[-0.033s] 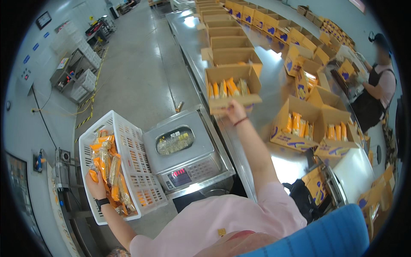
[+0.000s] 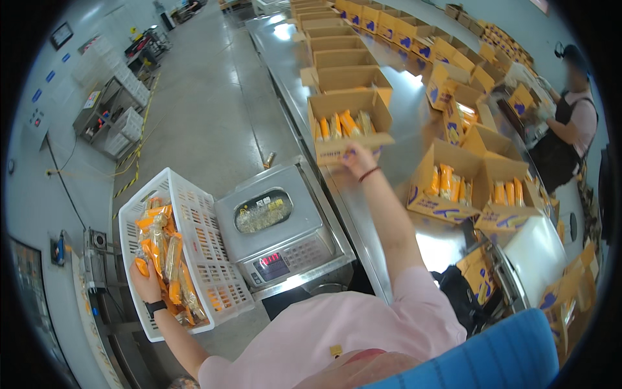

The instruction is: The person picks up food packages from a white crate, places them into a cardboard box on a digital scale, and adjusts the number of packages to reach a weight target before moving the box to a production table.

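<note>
1. The person's left hand (image 2: 145,279) is down inside a white plastic basket (image 2: 202,223), over at the left, with its fingers curled round an orange packet (image 2: 141,266) near the outer side. A dark band (image 2: 155,306) circles that wrist.
2. More packets (image 2: 172,266), orange and clear-gold, lie in a loose heap in the basket, right beside the hand.
3. The right arm is stretched forward, and the right hand (image 2: 358,160) is at the near side of an open cardboard box (image 2: 334,155), by its front flap. It is a little blurred, so from here I cannot tell whether the fingers grip the cardboard or just rest against it. A red bracelet (image 2: 369,174) sits on that wrist.
4. Inside that box a row of packets (image 2: 348,123) leans side by side, some upright, some tilted.
5. Between the basket and the table stands a metal scale (image 2: 301,240) with red lit digits (image 2: 270,259) on its front and an oval window in its flat top.
6. The box rests on a long shiny steel table (image 2: 405,113), first in a line of open boxes (image 2: 346,59) running away behind it.
7. Further right, two open boxes (image 2: 440,206) hold packets too, and a co-worker (image 2: 576,123) in a dark apron stands across the table.
</note>
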`<act>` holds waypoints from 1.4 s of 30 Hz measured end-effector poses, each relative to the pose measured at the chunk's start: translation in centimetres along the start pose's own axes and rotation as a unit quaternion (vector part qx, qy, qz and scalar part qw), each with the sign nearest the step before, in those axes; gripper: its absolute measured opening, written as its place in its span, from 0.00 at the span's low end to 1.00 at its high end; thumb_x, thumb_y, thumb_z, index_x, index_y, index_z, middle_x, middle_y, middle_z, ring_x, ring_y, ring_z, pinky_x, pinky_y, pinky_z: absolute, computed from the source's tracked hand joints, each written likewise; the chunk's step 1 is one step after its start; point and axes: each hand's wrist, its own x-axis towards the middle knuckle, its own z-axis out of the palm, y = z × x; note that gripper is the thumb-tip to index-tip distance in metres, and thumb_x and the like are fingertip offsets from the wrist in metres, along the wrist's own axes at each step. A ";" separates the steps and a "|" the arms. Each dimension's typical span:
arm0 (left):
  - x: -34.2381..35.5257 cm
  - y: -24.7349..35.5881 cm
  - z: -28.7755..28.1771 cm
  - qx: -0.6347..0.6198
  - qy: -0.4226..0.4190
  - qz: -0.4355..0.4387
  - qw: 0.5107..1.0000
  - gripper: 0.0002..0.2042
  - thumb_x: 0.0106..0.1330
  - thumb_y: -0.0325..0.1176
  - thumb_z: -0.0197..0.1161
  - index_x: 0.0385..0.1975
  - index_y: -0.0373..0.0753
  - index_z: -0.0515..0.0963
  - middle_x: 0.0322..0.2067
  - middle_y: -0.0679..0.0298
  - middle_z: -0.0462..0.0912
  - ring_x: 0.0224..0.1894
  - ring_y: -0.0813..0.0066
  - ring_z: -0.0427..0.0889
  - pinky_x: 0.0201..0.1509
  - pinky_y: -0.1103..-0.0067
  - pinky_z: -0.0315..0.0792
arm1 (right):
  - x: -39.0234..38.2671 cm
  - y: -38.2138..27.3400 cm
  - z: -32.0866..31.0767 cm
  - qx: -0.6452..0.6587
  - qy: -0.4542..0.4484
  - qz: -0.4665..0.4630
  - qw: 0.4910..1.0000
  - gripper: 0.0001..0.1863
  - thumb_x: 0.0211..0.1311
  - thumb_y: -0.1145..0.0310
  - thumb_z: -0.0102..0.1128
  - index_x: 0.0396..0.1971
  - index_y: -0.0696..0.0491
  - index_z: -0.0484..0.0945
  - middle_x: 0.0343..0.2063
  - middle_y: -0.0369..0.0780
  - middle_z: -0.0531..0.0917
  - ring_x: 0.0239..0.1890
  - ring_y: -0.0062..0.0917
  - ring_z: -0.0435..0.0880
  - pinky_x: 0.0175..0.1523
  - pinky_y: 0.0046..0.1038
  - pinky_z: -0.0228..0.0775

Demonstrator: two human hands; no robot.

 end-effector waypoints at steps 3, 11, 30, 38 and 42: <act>-1.9 -2.2 -0.5 -0.011 -0.018 -0.012 1.000 0.20 0.60 0.36 0.60 0.47 0.29 0.69 0.44 0.48 0.73 0.47 0.52 0.71 0.53 0.69 0.64 | -7.4 -8.4 3.0 -0.622 -0.003 -0.142 0.770 0.35 0.55 0.60 0.61 0.59 0.57 0.58 0.52 0.46 0.73 0.53 0.38 0.72 0.54 0.44 0.66; -0.6 -2.2 -0.1 -0.020 -0.065 0.023 0.997 0.20 0.62 0.36 0.58 0.48 0.29 0.69 0.43 0.48 0.73 0.47 0.54 0.72 0.52 0.71 0.65 | -25.3 -17.8 -7.9 -0.942 0.081 -0.117 0.305 0.23 0.49 0.60 0.59 0.48 0.48 0.72 0.33 0.42 0.81 0.37 0.35 0.80 0.42 0.31 0.71; -1.0 1.4 -2.2 0.020 -0.030 -0.050 0.998 0.22 0.60 0.44 0.58 0.48 0.34 0.69 0.42 0.49 0.76 0.46 0.50 0.74 0.48 0.69 0.68 | -21.2 6.1 20.7 -0.771 -0.431 -0.351 0.310 0.20 0.48 0.72 0.52 0.45 0.46 0.74 0.31 0.35 0.79 0.30 0.27 0.80 0.33 0.27 0.72; -1.8 -1.0 -2.8 -0.009 0.157 -0.008 0.988 0.17 0.60 0.42 0.56 0.47 0.43 0.74 0.44 0.57 0.77 0.43 0.60 0.77 0.46 0.75 0.70 | -24.2 4.6 17.1 -0.681 -0.292 -0.418 0.526 0.34 0.47 0.74 0.59 0.58 0.53 0.61 0.57 0.50 0.64 0.62 0.47 0.57 0.64 0.45 0.49; -1.5 -1.8 -3.9 0.050 0.040 -0.198 0.978 0.17 0.60 0.48 0.57 0.27 0.38 0.78 0.25 0.65 0.81 0.27 0.68 0.79 0.33 0.75 0.70 | -24.4 4.1 10.0 -0.558 -0.048 -0.260 0.787 0.39 0.54 0.72 0.57 0.64 0.53 0.48 0.60 0.50 0.59 0.64 0.44 0.56 0.64 0.46 0.49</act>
